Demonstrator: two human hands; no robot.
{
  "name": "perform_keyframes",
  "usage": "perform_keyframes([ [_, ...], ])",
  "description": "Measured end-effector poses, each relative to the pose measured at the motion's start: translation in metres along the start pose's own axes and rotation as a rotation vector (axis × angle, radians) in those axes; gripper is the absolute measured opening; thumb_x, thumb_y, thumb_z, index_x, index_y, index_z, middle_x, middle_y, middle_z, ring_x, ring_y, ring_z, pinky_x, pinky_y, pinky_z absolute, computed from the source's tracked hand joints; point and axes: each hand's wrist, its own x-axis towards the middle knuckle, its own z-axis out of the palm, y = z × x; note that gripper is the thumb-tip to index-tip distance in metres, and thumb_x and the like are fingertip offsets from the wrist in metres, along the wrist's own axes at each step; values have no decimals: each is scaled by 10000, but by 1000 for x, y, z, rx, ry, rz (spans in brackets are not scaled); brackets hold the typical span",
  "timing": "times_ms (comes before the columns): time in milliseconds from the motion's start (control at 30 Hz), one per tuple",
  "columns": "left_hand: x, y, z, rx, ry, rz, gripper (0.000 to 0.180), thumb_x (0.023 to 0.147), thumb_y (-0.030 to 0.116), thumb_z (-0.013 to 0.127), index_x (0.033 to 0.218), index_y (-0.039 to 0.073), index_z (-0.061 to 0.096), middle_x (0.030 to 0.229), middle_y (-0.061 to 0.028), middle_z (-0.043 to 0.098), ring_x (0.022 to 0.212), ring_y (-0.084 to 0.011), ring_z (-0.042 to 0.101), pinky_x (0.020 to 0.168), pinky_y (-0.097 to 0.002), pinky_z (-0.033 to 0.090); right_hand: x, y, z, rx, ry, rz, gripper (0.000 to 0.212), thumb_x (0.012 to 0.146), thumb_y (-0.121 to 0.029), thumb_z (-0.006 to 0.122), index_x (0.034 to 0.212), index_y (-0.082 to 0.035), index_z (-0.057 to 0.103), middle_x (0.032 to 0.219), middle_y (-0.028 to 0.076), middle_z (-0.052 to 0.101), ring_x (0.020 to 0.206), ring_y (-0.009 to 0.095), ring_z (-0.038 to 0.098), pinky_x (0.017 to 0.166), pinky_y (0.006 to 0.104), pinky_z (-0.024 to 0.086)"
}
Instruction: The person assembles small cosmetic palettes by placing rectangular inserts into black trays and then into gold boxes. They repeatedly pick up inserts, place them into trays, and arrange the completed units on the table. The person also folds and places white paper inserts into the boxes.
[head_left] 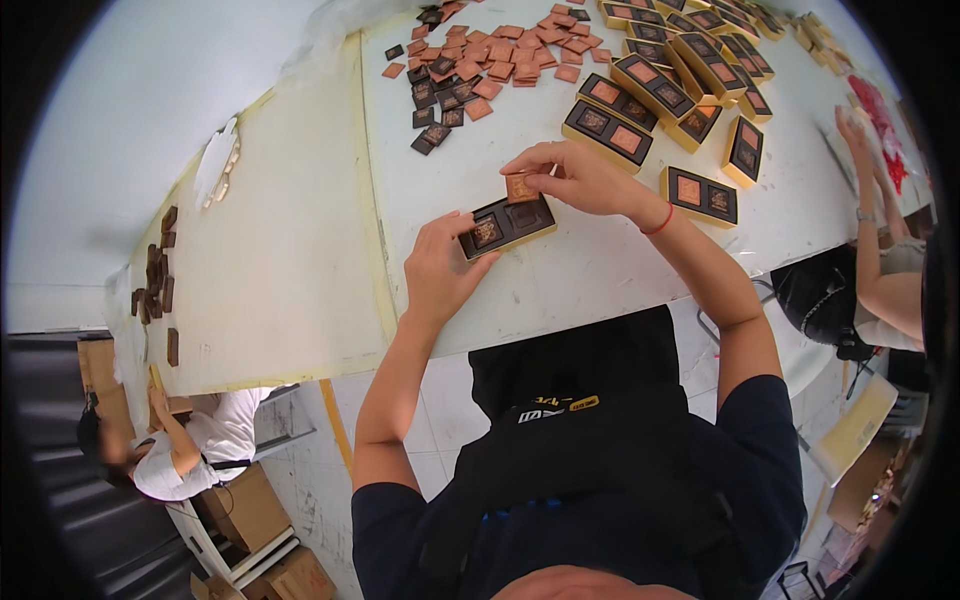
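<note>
On the white table, my left hand (pixel 438 268) grips the left end of a narrow two-compartment box (pixel 512 244), black inside with gold sides. A dark square with a gold print (pixel 486 232) lies in its left compartment. The right compartment shows only a dark bottom. Between the thumb and fingers of my right hand (pixel 585 180) is a copper-coloured flat square (pixel 519 188), tilted at the far edge of that compartment. Beyond lies a loose heap of copper squares (pixel 525 55), with dark squares (pixel 430 95) at its left side.
Several filled boxes (pixel 607 134) are piled at the far right, some stacked askew; one filled box (pixel 700 196) lies right of my right forearm. Small dark brown blocks (pixel 155 270) line the left table edge. One co-worker (pixel 200 445) sits at left, another person's arm (pixel 868 220) reaches in at right.
</note>
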Motion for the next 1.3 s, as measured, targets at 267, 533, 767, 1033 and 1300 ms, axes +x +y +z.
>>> perform_keyframes([
  [267, -6, -3, 2, -74, -42, -91, 828, 699, 176, 904, 1382, 54, 452, 1185, -98, 674, 1073, -248, 653, 861, -360, 564, -4, -3, 9, 25, -29, -31, 183, 906, -45, 607, 1084, -33, 650, 846, 112, 720, 750, 221, 672, 711, 339, 532],
  [533, -6, -1, 2, -68, -64, -100, 843, 711, 166, 893, 1409, 70, 432, 1193, -90, 670, 1089, -247, 636, 856, -362, 551, -15, -1, 15, 122, 82, 51, 330, 901, -34, 642, 1229, -57, 669, 791, 34, 654, 763, 104, 620, 648, 261, 498],
  [767, -6, -1, 1, -53, -76, -91, 835, 711, 153, 894, 1412, 74, 446, 1203, -94, 657, 1104, -243, 628, 855, -360, 548, -35, -2, 45, -166, 342, 162, 237, 833, -177, 792, 986, -54, 660, 872, 37, 616, 746, 142, 581, 635, 297, 470],
  [1033, -4, 2, 4, -62, -54, -74, 809, 715, 142, 885, 1404, 70, 469, 1206, -98, 652, 1106, -257, 624, 849, -356, 552, -34, 2, 56, -465, 504, -169, 239, 786, -186, 812, 895, -76, 631, 937, 61, 634, 846, 269, 600, 730, 381, 488],
  [1300, -7, 0, -1, -50, -101, -78, 755, 725, 115, 872, 1378, 53, 499, 1207, -130, 646, 1109, -273, 636, 885, -371, 545, -63, -11, 58, -773, 258, -385, 253, 822, -176, 770, 1013, -76, 637, 1313, 128, 574, 1255, 321, 535, 963, 397, 466],
])
